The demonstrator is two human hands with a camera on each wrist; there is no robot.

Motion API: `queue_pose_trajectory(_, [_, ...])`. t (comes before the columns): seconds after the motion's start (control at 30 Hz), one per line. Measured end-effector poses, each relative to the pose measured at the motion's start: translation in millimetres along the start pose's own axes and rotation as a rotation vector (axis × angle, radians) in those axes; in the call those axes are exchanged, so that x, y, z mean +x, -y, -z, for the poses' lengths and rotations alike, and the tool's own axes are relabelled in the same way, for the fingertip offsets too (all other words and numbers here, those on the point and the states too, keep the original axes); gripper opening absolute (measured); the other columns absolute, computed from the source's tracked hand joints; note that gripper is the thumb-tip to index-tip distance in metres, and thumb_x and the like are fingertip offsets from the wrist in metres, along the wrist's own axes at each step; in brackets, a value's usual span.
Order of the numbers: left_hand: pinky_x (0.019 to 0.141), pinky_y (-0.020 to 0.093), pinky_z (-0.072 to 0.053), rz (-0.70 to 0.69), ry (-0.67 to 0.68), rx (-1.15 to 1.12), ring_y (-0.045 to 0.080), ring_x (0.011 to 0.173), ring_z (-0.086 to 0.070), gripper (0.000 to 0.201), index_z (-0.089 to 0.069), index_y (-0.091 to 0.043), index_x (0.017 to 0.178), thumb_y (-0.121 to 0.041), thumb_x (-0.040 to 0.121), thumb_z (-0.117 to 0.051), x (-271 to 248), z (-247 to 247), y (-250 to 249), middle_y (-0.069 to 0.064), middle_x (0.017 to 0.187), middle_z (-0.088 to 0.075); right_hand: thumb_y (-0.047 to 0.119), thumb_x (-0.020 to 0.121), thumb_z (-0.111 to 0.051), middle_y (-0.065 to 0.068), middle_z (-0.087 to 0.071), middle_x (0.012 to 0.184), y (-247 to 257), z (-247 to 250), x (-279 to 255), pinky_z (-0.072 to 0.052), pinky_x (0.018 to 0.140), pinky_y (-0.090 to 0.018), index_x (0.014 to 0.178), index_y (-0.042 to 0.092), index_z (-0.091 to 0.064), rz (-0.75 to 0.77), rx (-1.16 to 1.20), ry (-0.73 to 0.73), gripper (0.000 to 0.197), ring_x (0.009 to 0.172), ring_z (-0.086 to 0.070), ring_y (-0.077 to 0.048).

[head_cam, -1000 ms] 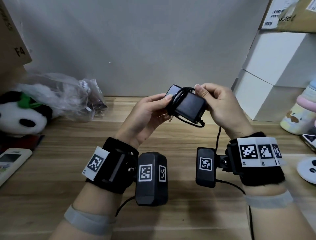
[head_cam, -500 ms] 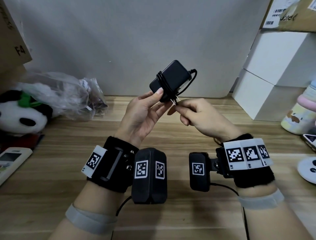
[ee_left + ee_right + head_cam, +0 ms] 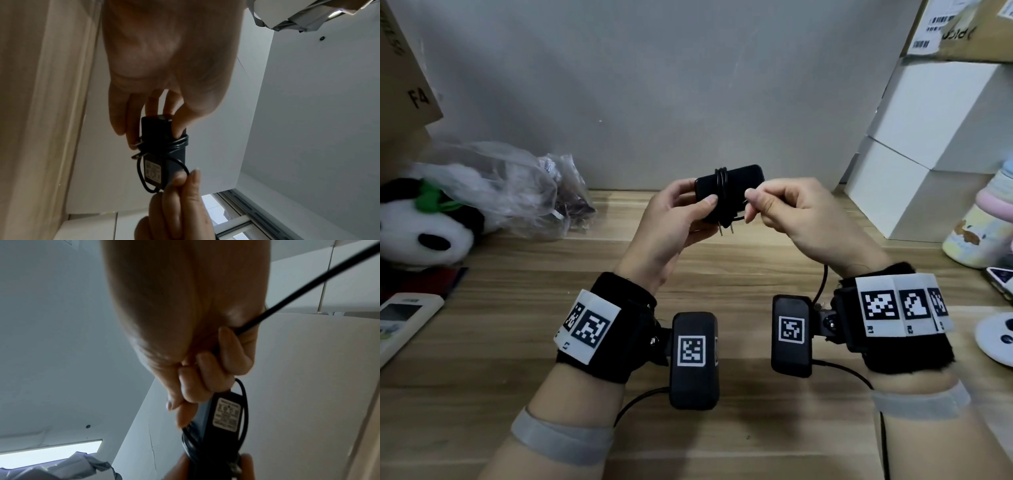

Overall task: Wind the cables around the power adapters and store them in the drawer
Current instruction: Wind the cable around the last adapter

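Note:
A black power adapter [image 3: 736,185] is held above the wooden table, its two metal prongs [image 3: 726,229] pointing down. My left hand [image 3: 685,212] grips its left end, thumb on the front. A thin black cable [image 3: 722,192] is wound several turns round the body, also seen as coils [image 3: 179,143] in the left wrist view. My right hand [image 3: 767,209] pinches the cable beside the adapter's right end; the loose cable [image 3: 823,284] hangs down below that wrist. The right wrist view shows the adapter's label [image 3: 227,416] and the cable [image 3: 308,283] leaving my curled fingers. No drawer is visible.
A panda plush [image 3: 421,226] and a crumpled plastic bag [image 3: 517,192] lie at the back left, a white remote [image 3: 400,318] at the left edge. White boxes [image 3: 928,154] stack at the right, with a pastel bottle [image 3: 983,226] and a white disc [image 3: 996,339] beside them.
The adapter came down from its raised, tilted pose to lie level between my hands. My right hand rose from under it to its right end, still pinching the cable.

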State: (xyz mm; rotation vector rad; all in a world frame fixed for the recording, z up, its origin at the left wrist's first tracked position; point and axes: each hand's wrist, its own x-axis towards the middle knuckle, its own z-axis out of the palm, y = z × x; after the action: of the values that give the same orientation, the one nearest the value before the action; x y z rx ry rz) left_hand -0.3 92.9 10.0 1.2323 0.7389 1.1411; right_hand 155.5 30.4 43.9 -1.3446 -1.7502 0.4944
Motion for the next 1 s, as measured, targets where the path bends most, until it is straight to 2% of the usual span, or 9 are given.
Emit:
queue_pose_trajectory(0.13, [0.077,0.027,-0.051,-0.010,0.149,0.071,0.012,0.078,-0.065,0.026,-0.063,-0.020,0.106,-0.001,0.093,-0.051,-2.4,2.7,-3.3,-0.001,0.094,-0.064,0.020,0.096,-0.051,0.015,-0.039,0.039,-2.3,5.5,1.2,-0.027,0.044,-0.008,0.069,0.007,-0.059,0.014,0.069,-0.144,0.031,0.039,-0.035,-0.001])
queue_pose_trajectory(0.2, [0.077,0.025,-0.052,-0.034,0.208,0.166,0.010,0.079,-0.064,0.031,-0.063,-0.026,0.106,-0.001,0.093,-0.051,-4.5,4.0,-5.3,-0.001,0.097,-0.063,0.024,0.092,-0.057,0.011,-0.047,0.045,-3.8,4.9,2.0,-0.030,0.048,-0.010,0.066,0.009,-0.061,0.037,0.029,-0.201,0.030,0.044,-0.039,-0.001])
queue_pose_trajectory(0.3, [0.080,0.027,-0.053,-0.083,0.284,0.343,0.014,0.087,-0.064,0.037,-0.060,-0.024,0.119,-0.002,0.090,-0.058,-5.5,4.4,-3.8,0.005,0.113,-0.062,0.030,0.085,-0.066,-0.016,-0.060,0.063,-6.8,3.4,2.5,-0.039,0.058,-0.023,0.067,0.011,-0.064,0.038,-0.003,-0.225,0.026,0.058,-0.049,-0.010])
queue_pose_trajectory(0.43, [0.070,0.022,-0.049,-0.041,0.291,0.287,0.010,0.080,-0.064,0.030,-0.063,-0.017,0.111,-0.002,0.085,-0.064,-5.8,5.2,-2.3,-0.001,0.100,-0.069,0.033,0.082,-0.069,-0.003,-0.058,0.061,-11.6,4.6,3.6,-0.036,0.056,-0.017,0.067,0.015,-0.064,0.006,0.000,-0.277,0.024,0.057,-0.046,-0.006])
queue_pose_trajectory(0.53, [0.067,0.021,-0.047,0.035,0.363,0.171,0.009,0.072,-0.062,0.024,-0.065,-0.015,0.103,-0.004,0.081,-0.067,-5.9,9.4,-4.5,-0.003,0.089,-0.068,0.027,0.089,-0.061,0.015,-0.051,0.046,-8.6,6.1,2.2,-0.031,0.052,-0.008,0.067,0.013,-0.061,-0.021,0.043,-0.255,0.026,0.046,-0.044,0.002])
queue_pose_trajectory(0.67, [0.062,0.022,-0.051,0.097,0.413,-0.064,0.010,0.063,-0.056,0.041,-0.060,-0.003,0.116,-0.009,0.075,-0.061,-5.2,11.4,-6.4,0.000,0.080,-0.065,0.029,0.092,-0.055,0.012,-0.042,0.048,-4.9,8.1,1.6,-0.025,0.043,-0.011,0.064,0.014,-0.058,-0.058,0.192,-0.236,0.031,0.041,-0.032,0.000])
queue_pose_trajectory(0.73, [0.063,0.023,-0.053,0.103,0.425,-0.166,0.010,0.057,-0.056,0.036,-0.059,-0.003,0.112,-0.009,0.077,-0.058,-5.0,10.1,-8.1,0.000,0.072,-0.064,0.024,0.092,-0.056,0.012,-0.042,0.048,-7.3,9.1,1.1,-0.024,0.043,-0.014,0.069,0.013,-0.060,-0.065,0.244,-0.195,0.026,0.043,-0.032,-0.001])
queue_pose_trajectory(0.87, [0.072,0.026,-0.054,0.116,0.424,-0.300,0.019,0.070,-0.059,0.026,-0.062,-0.009,0.106,-0.011,0.080,-0.058,-4.2,6.4,-7.5,0.006,0.089,-0.067,-0.002,0.088,-0.042,-0.005,-0.042,0.054,-11.1,7.1,0.2,-0.019,0.045,-0.024,0.063,0.005,-0.050,-0.147,0.072,-0.007,0.028,0.046,-0.028,-0.009])
queue_pose_trajectory(1.0, [0.076,0.023,-0.053,0.130,0.317,-0.331,0.016,0.069,-0.062,0.029,-0.065,-0.017,0.103,-0.009,0.075,-0.067,-2.7,4.1,-4.6,0.000,0.088,-0.068,0.005,0.092,-0.043,0.008,-0.044,0.042,-7.7,1.4,0.1,-0.026,0.041,-0.011,0.059,0.013,-0.042,-0.190,-0.082,0.072,0.034,0.037,-0.032,-0.004])
